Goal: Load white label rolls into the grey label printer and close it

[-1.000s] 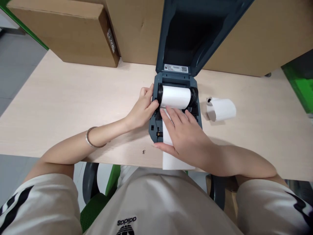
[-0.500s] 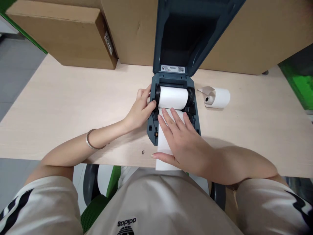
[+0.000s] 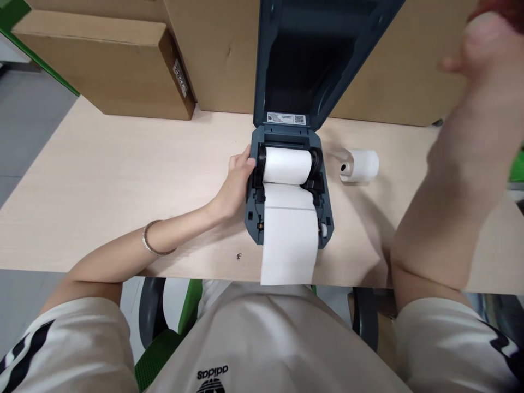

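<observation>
Bracing the printer's (image 3: 254,221) left side with the left hand (image 3: 237,183), fingers loose against it; holding the right hand (image 3: 487,43) high, too blurred to tell its grip. Keeping the paper roll (image 3: 286,165) seated inside, strip (image 3: 290,240) trailing past the desk (image 3: 102,180) edge; lid (image 3: 311,54) not yet shut.

Open label printer (image 3: 292,82), white roll (image 3: 286,165) inside
</observation>
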A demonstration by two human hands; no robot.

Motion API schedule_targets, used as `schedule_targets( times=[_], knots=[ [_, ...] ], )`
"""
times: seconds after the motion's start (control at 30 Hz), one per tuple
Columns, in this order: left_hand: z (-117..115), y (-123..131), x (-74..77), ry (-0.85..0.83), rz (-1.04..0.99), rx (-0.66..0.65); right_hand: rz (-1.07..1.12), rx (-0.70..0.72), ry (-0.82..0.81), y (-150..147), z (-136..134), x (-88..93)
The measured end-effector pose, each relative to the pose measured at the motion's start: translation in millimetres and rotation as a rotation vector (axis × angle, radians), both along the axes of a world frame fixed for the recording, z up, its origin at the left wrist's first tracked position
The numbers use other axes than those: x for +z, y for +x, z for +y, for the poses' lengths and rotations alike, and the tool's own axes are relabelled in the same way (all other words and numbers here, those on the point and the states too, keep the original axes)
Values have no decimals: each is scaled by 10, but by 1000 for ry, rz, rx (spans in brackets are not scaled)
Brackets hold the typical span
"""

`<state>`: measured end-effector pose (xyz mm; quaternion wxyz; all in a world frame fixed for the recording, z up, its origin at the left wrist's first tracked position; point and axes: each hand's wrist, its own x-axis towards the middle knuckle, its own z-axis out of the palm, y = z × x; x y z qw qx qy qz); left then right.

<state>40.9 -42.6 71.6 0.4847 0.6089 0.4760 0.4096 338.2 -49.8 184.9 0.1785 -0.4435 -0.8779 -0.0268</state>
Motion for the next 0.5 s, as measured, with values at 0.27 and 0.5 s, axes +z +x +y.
schedule_targets(
  times=[0.27,0.5],
  knots=[
    [-77,-2,137,-65,-144,-32,528,-44,-342,-55,615,-38],
    [-73,33,212,-71,-143,-26,798,-72,-399,116,728,-22]
  ],
)
